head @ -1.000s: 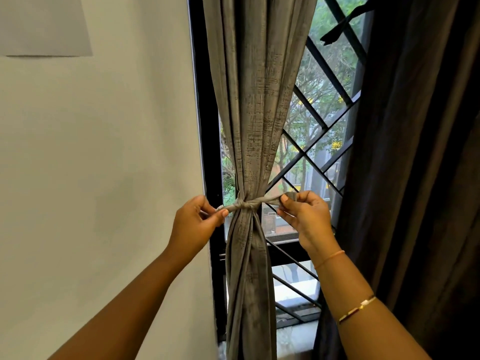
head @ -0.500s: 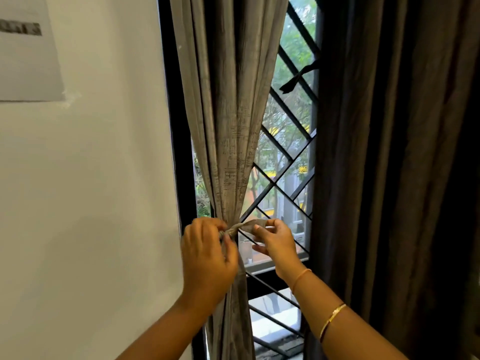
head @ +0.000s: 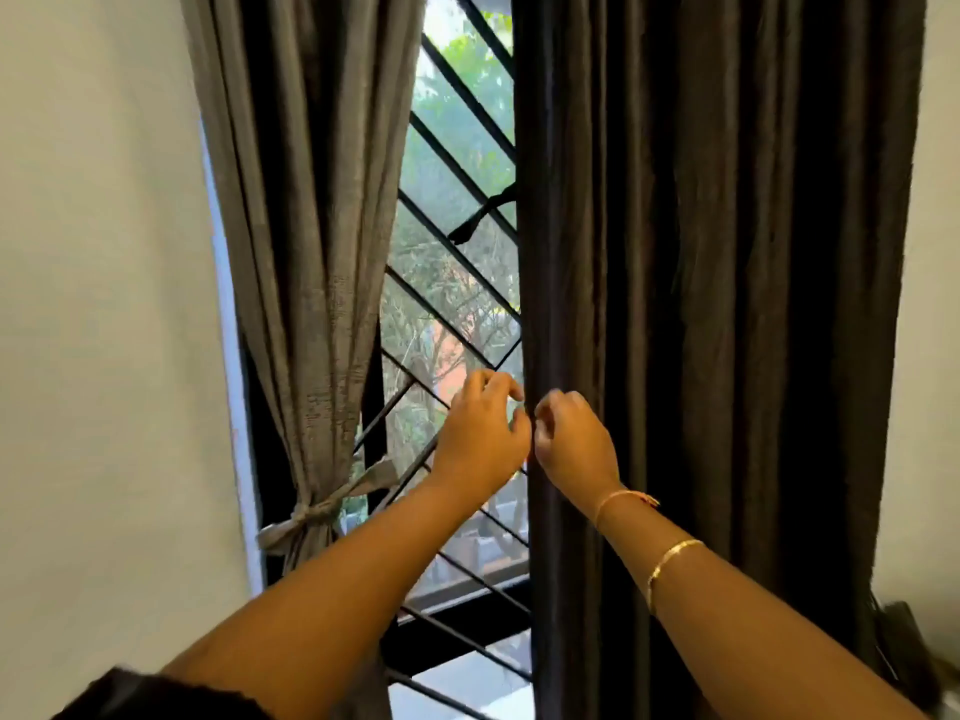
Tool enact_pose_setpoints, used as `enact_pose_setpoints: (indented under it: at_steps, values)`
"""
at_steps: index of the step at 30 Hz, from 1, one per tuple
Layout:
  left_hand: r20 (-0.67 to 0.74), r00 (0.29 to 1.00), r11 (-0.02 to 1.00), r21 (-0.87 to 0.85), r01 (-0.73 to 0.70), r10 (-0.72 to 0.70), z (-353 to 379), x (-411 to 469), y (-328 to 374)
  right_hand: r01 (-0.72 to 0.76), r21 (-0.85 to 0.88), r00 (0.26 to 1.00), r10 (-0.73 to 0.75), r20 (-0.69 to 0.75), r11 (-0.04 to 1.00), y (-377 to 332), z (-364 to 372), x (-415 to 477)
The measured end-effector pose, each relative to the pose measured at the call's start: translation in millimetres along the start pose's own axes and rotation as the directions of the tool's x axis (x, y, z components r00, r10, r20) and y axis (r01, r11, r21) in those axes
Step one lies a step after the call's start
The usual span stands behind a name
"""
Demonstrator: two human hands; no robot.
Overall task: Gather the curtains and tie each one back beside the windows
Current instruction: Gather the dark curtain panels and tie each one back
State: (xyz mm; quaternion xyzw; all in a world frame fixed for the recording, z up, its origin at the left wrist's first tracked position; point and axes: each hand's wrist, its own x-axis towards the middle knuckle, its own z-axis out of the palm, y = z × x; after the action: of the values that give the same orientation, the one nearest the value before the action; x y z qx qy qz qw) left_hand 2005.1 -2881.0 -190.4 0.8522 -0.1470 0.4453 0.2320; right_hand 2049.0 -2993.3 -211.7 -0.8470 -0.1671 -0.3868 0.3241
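Dark brown pleated fabric curtain (head: 701, 304): likely soft, weighty (hanging ungathered); best grasped along its near edge. Left hand (head: 483, 433) loosely curled, empty; right hand (head: 571, 441) grip indiscernible.

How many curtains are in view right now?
2. The grey curtain hangs left of the window, tied back low. The dark curtain hangs loose on the right. More may lie outside the frame.
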Motion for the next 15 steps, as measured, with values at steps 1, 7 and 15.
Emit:
enact_pose_setpoints:
  at_steps: [1, 7, 15]
  values:
    - [-0.036, 0.998, 0.997, -0.054, 0.050, -0.052, 10, 10, 11, 0.062, -0.043, 0.997, -0.064, -0.049, 0.997, 11, -6, 3]
    - [-0.123, 0.979, 0.982, -0.120, 0.146, -0.161, 54, 60, 65, 0.093, -0.028, 0.992, -0.095, -0.082, 0.995, 69, -29, 36]
    - [-0.144, 0.939, 0.950, -0.037, 0.309, -0.311, 40, 112, 67, 0.288, 0.344, 0.908, -0.369, 0.199, 0.894, 48, -8, 68]
